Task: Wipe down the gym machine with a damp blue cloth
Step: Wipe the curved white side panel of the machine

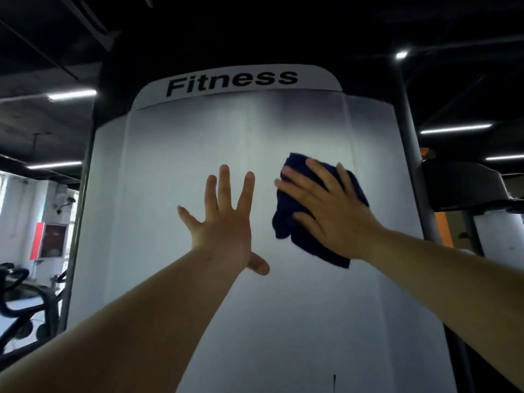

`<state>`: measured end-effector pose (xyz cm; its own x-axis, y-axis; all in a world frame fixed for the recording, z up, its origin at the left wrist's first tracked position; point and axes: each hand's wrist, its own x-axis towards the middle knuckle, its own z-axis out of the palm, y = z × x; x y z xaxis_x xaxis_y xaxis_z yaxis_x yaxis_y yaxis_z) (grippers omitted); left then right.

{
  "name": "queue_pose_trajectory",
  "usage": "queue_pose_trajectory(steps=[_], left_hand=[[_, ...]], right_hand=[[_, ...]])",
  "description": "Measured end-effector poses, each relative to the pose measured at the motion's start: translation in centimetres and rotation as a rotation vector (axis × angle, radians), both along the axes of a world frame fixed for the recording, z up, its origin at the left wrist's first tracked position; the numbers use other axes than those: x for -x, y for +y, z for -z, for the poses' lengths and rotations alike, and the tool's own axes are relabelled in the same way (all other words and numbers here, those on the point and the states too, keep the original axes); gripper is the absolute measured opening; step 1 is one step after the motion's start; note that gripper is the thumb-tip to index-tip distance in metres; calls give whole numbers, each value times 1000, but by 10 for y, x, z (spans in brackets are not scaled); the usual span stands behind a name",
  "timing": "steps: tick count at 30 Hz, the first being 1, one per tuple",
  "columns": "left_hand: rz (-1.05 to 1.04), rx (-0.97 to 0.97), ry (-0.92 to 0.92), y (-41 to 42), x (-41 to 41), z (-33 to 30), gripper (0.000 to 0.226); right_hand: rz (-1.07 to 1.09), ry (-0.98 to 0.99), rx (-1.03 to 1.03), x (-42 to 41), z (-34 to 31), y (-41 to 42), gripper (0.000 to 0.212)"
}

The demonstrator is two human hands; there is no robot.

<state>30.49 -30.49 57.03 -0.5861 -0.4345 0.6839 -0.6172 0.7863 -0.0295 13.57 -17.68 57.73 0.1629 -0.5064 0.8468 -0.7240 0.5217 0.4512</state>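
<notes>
The gym machine's tall white panel (175, 143) fills the middle of the view, with the word "Fitness" across its top. My right hand (331, 205) presses a dark blue cloth (286, 219) flat against the panel's right half, fingers straight and spread over it. The cloth bunches out below and to the left of the palm. My left hand (224, 219) lies flat on the bare panel just left of the cloth, fingers spread wide, holding nothing.
A grey upright post (411, 143) runs along the panel's right edge, with a dark padded machine part (465, 185) beyond it. Exercise bikes (19, 302) stand low on the left. Ceiling strip lights glow overhead.
</notes>
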Motion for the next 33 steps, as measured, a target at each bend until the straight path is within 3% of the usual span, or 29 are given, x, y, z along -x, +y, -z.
queue_pose_trajectory(steps=[4,6,8,10,15,17,21,23,27,30,33], left_hand=[[32,-76,38,3,-1,0,155],[62,-65,38,2,-3,2,154],[93,-58,34,-3,-7,5,153],[121,-65,22,-8,-9,8,155],[130,-62,0,-13,-11,5,161],[122,-55,30,-16,-12,9,162],[42,-205,124,-19,-13,25,161],[35,-234,124,-18,-10,27,159],[62,-222,91,-25,-15,27,160],[77,-180,82,-35,-26,34,162],[45,-213,95,-36,-27,37,161]], right_hand=[[-116,-205,316,-19,-20,-20,65],[-93,-125,213,-23,2,-24,59],[-55,20,-42,-19,17,-13,54],[-59,70,-137,-10,2,-3,51],[25,-65,230,-25,-20,-26,55],[9,-27,151,-33,7,-37,56],[-18,159,-247,-26,15,-19,52],[-17,139,-201,-24,-6,-18,53],[-18,-2,78,-43,-3,-46,57],[-38,92,-151,-41,11,-43,54],[5,230,-355,-34,-13,-26,51]])
